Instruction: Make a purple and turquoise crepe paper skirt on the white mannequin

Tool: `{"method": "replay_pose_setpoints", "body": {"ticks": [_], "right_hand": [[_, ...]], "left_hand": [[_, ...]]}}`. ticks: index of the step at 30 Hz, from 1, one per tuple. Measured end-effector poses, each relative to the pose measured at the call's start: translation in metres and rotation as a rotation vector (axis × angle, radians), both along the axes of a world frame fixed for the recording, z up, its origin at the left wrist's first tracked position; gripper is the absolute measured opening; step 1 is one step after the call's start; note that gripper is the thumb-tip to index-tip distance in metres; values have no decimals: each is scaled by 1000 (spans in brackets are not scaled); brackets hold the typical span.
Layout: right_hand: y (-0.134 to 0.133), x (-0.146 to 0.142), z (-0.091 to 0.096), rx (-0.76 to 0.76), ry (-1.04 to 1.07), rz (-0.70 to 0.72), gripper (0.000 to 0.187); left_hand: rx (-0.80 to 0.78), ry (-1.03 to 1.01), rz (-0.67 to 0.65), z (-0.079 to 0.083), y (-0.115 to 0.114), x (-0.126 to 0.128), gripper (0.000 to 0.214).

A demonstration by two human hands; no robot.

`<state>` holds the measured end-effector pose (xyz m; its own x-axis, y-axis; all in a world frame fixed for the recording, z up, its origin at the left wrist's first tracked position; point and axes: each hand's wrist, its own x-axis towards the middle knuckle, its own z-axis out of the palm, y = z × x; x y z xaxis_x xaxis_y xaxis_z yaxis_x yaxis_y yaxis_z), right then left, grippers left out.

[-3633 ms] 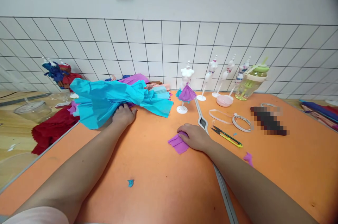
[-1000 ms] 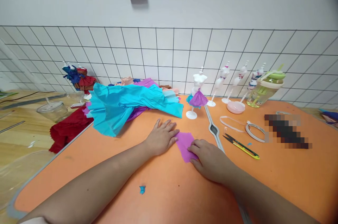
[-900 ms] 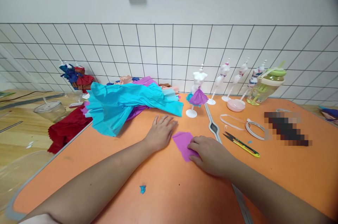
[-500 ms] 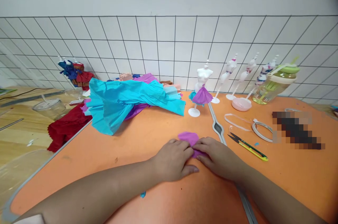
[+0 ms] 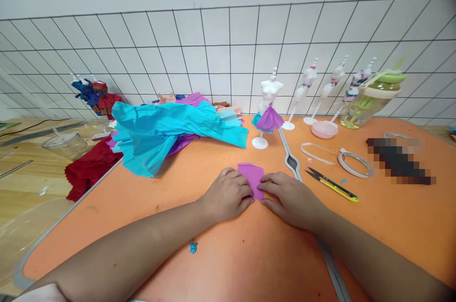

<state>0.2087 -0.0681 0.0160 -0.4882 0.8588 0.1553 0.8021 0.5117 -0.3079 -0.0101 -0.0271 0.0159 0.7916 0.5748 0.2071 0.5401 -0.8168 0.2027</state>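
Note:
A small piece of purple crepe paper (image 5: 253, 179) lies on the orange tabletop between my hands. My left hand (image 5: 231, 195) grips its left edge with curled fingers, the thumb near the lower corner. From the other side, my right hand (image 5: 285, 197) holds the right edge between fingers and thumb. Beyond them stands a small white dress form (image 5: 271, 90) wearing a purple and blue paper skirt (image 5: 270, 119). To the right lie yellow-and-black thread snips (image 5: 333, 185), blades slightly apart.
Crumpled turquoise crepe paper (image 5: 171, 131) covers other coloured paper at the back left. More dress forms (image 5: 305, 84), a pink dish (image 5: 324, 129) and a green-lidded bottle (image 5: 374, 100) stand at the back right. A white tape roll (image 5: 353, 163) lies near the snips. Red crepe paper (image 5: 90, 166) hangs over the left edge.
The purple paper now lies flatter and shows more of its surface. My left thumb has drawn in toward the paper, and my hands sit slightly farther apart. The camera view has shifted.

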Motion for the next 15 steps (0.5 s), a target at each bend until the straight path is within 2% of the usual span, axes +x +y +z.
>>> {"method": "replay_pose_setpoints", "body": {"ticks": [3, 9, 15], "right_hand": [[-1, -6, -2, -7, 32, -50, 23], [0, -21, -8, -122, -23, -118, 21], [0, -23, -6, -166, -35, -220, 16]], "left_hand": [[7, 24, -2, 0, -2, 1, 22], [-12, 65, 16, -1, -4, 2, 21], [-32, 86, 57, -3, -3, 3, 24]]}}
